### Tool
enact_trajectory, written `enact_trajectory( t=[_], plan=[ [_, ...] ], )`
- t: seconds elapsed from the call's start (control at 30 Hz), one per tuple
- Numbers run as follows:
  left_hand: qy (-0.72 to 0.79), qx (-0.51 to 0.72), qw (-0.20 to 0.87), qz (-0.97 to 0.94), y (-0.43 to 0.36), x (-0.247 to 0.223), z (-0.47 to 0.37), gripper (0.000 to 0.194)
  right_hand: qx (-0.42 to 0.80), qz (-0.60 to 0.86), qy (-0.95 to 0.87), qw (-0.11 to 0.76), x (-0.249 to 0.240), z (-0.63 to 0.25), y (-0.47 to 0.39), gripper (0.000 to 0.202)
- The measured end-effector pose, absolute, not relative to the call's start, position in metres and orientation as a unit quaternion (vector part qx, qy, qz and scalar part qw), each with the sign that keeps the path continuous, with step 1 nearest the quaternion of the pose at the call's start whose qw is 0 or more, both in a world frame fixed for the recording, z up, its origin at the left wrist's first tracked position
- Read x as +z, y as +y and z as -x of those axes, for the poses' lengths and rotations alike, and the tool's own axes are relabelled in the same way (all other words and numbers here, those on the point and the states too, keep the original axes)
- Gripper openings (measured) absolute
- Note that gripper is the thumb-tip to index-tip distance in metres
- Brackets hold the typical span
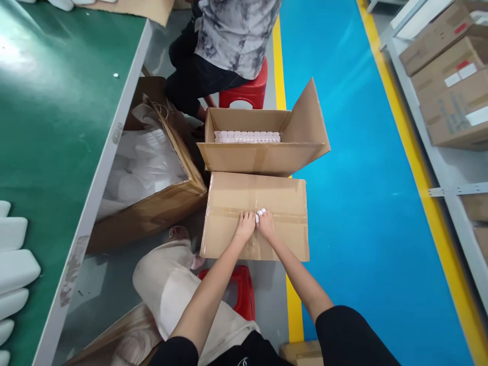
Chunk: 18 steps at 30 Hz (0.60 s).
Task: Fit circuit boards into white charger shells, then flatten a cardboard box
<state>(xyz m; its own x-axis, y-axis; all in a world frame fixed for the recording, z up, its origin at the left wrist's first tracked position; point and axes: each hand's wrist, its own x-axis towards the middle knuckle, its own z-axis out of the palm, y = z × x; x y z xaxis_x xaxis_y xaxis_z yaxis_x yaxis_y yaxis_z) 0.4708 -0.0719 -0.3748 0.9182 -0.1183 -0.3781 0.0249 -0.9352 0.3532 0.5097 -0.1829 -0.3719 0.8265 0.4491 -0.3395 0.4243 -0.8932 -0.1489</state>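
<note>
Both of my hands are together over the middle of a closed, taped cardboard box (229,193). My right hand (267,226) is closed round a few small white pieces (261,212), whose pale tops show past the fingers. Beside it, my left hand (246,224) has its fingers curled down and pressed together against the near side of these pieces. Anything under the left fingers is hidden. Just beyond stands an open cardboard box (247,157) with rows of similar small white pieces (247,136) inside.
On the left, a large carton (152,208) holds clear plastic bags (148,160) beside a green table (72,117) with white pieces on it. A person (236,40) sits ahead on a red stool (247,91). Shelves with boxes (453,91) line the right.
</note>
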Motion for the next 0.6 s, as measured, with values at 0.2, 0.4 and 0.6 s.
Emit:
enact_trajectory(
  t=[0.2,0.4,0.6],
  plan=[
    [-0.018,-0.216,0.188,-0.958,-0.063,-0.364,-0.476,0.034,0.222,0.95,-0.221,0.003,-0.354,-0.522,-0.169,0.022],
    [0.007,-0.217,0.209,-0.954,-0.064,-0.36,-0.477,0.042,0.25,0.948,-0.197,-0.016,-0.344,-0.528,-0.163,0.025],
    [0.039,-0.223,0.221,-0.949,-0.074,-0.363,-0.476,0.042,0.271,0.946,-0.177,-0.008,-0.348,-0.531,-0.166,0.023]
  ],
)
